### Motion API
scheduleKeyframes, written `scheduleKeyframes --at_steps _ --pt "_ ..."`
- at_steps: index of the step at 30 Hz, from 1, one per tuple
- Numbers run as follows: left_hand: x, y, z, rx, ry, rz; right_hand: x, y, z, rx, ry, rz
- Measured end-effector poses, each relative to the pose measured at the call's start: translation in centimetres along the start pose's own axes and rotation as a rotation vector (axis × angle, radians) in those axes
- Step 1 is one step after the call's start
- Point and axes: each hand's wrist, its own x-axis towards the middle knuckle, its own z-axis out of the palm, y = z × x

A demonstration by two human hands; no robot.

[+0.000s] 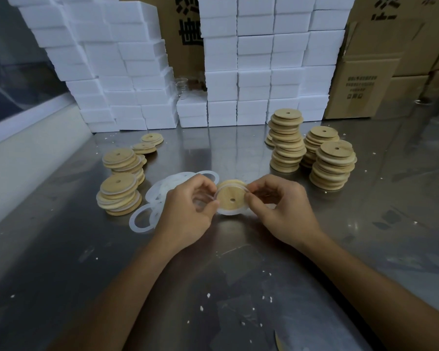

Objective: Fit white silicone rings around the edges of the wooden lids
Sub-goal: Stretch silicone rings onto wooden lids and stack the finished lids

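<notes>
Both hands pinch one wooden lid (232, 199) above the steel surface (238, 274): the left hand (188, 211) and right hand (281, 209) grip its opposite edges, where a white silicone ring (228, 211) wraps the rim. Loose rings (160, 198) lie just left of the lid.

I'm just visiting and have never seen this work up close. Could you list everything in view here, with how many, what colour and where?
lid in hand: one, pale wood with a centre hole, held between both hands, a white ring partly round its edge
lid stacks on the right: three tall stacks, pale wood, right rear of the table
lid stacks on the left: several shorter stacks, pale wood with white showing at the edges, left of the hands
loose rings: a heap, count unclear, white, behind and left of the left hand
foam boxes: many, white, stacked along the back
cartons: several, brown, back right
table: one, grey metal
left hand: pinches the lid's left edge
right hand: pinches its right edge
</notes>
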Motion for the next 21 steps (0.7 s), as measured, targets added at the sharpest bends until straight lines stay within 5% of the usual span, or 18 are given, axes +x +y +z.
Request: scheduleKeyframes --at_steps 9,21 --pt "-0.4 1.4 0.6 0.064 0.006 0.252 -0.3 -1.0 0.1 -0.261 -0.034 -0.367" --pt "-0.2 1.1 0.2 0.009 0.063 0.138 -0.2 -0.4 0.1 -0.229 -0.020 -0.228"
